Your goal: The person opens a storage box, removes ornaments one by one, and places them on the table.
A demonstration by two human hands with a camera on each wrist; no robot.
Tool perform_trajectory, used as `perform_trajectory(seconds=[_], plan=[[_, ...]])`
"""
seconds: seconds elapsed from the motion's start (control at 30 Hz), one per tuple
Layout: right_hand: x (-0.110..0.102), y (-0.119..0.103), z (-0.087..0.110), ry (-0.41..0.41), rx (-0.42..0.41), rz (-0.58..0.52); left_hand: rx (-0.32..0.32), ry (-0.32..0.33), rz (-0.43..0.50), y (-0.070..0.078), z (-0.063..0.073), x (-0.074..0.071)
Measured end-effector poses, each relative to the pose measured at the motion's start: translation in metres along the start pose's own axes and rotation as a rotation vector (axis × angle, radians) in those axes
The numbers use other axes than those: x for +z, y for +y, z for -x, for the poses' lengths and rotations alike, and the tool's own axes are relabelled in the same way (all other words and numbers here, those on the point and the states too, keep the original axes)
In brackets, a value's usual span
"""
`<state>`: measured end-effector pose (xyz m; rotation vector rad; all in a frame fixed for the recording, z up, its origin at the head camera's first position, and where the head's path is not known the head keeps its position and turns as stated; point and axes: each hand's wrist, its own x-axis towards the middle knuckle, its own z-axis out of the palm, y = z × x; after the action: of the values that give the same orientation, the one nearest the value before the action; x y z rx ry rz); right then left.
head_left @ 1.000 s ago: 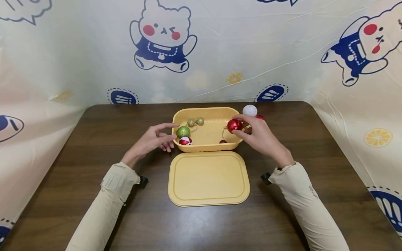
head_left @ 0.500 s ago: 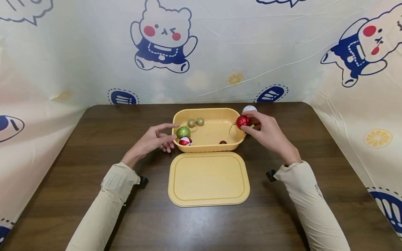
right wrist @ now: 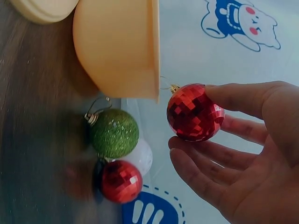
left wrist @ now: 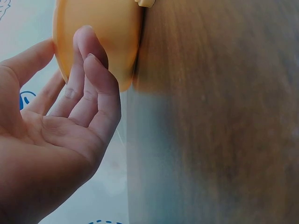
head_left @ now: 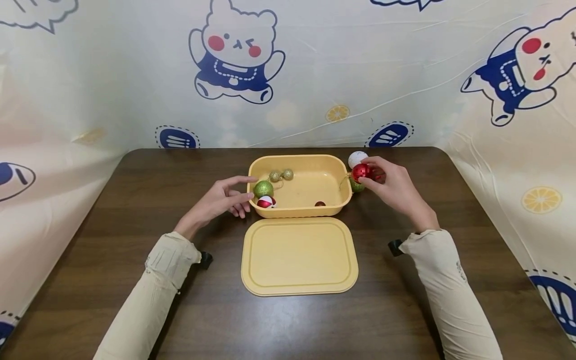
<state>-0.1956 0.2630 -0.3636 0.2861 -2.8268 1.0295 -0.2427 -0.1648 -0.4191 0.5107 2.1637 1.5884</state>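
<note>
My right hand [head_left: 396, 187] pinches a shiny red Christmas bauble [right wrist: 195, 112] between thumb and fingers, raised beside the right end of a yellow plastic box [head_left: 299, 212]. Its gold cap and thread point toward the box. Below it, outside the box, lie a glittery green bauble [right wrist: 114, 134], a white bauble [right wrist: 140, 157] and another red bauble [right wrist: 122, 181]. At the box's left end my left hand [head_left: 220, 200] touches the rim with extended fingers. Inside are a green bauble [head_left: 263, 189], a red-and-white bauble [head_left: 265, 202], two small gold balls [head_left: 275, 175] and a small dark red ball [head_left: 320, 204].
The box's yellow lid [head_left: 299, 257] lies flat on the dark wooden table [head_left: 288, 325], right in front of the box. Behind the table hangs a pale curtain [head_left: 324, 60] printed with bears.
My right hand has carried the red bauble out from over the box to the right, past its rim. The left hand stays at the left rim.
</note>
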Motion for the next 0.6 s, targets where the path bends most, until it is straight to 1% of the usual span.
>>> perform_trajectory(seconds=[0.2, 0.4, 0.6], plan=[[-0.003, 0.007, 0.001, 0.017, 0.003, 0.002, -0.001, -0.004, 0.004, 0.002, 0.0, 0.001], [-0.003, 0.012, 0.0, -0.003, 0.038, 0.004, -0.002, -0.003, 0.009, 0.003, 0.001, 0.002], [-0.001, 0.02, -0.001, -0.012, 0.045, 0.027, -0.007, 0.001, 0.011, 0.003, 0.001, 0.002]])
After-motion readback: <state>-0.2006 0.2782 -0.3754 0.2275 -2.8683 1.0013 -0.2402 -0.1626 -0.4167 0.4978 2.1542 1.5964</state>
